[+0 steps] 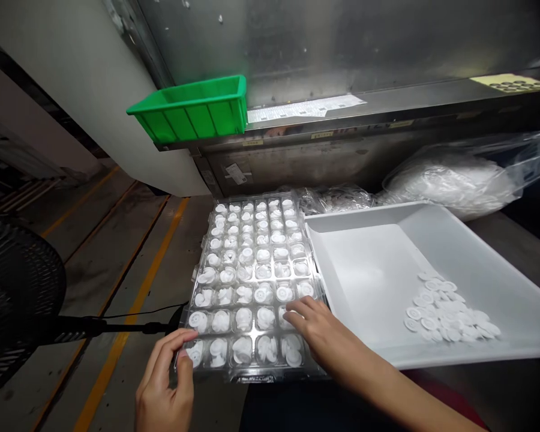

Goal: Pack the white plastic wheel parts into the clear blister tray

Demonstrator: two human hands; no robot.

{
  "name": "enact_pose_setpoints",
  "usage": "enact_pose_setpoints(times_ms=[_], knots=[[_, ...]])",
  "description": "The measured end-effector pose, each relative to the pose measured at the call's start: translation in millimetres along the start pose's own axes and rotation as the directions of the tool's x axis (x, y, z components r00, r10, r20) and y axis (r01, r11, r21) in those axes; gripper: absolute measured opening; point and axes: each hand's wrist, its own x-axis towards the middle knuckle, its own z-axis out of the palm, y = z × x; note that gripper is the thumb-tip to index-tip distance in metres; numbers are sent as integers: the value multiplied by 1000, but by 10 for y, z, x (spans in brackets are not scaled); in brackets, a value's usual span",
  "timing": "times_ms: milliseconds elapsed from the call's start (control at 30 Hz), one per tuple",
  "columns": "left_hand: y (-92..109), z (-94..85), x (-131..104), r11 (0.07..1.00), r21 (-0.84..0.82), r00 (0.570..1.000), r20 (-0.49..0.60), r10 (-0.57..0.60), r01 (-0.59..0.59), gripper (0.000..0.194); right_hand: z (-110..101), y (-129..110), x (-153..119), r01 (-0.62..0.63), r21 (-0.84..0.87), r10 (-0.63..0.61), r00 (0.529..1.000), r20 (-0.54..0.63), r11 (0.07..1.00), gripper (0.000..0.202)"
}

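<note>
A clear plastic tray [254, 337] with many square pockets lies in front of me, its pockets filled with small white round parts. My left hand [167, 378] is at the tray's near left corner, thumb and fingers on either side of its edge, gripping it. Over the near right pockets reaches my right hand [312, 327], fingers bent and fingertips at a pocket in the second row from the front; whatever they may hold is hidden. Loose white discs [450, 312] lie heaped in the right part of a large white bin [364, 258] beside the tray.
A green bin [193, 111] and printed paper strips [303, 109] sit on a metal ledge [414, 99]. Plastic bags [454, 180] of white parts lie behind the white bin. At the left stands a black fan [18, 300]; a yellow card [508, 83] is at upper right.
</note>
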Motion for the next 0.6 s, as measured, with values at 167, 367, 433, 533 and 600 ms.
enact_pose_setpoints(times_ms=[167, 367, 433, 533, 600], knots=[[-105, -106, -27, 1000, -19, 997, -81, 13, -15, 24, 117, -23, 160, 46, -393, 4, 992, 125, 919, 29], [-143, -53, -115, 997, -72, 994, -97, -44, 37, 23, 251, -95, 281, 2, -586, 85, 989, 120, 810, 7], [-102, -16, -160, 996, -89, 995, -91, -36, 28, 21, 244, -110, 286, -19, -600, 99, 990, 100, 800, 7], [-13, 42, -219, 996, -86, 997, -73, 25, -31, 18, 236, -85, 223, -55, -602, 128, 989, 79, 797, 19], [64, 111, -233, 991, -68, 993, -15, 115, -116, 18, 246, -60, 173, -78, -603, 154, 985, 75, 794, 30]])
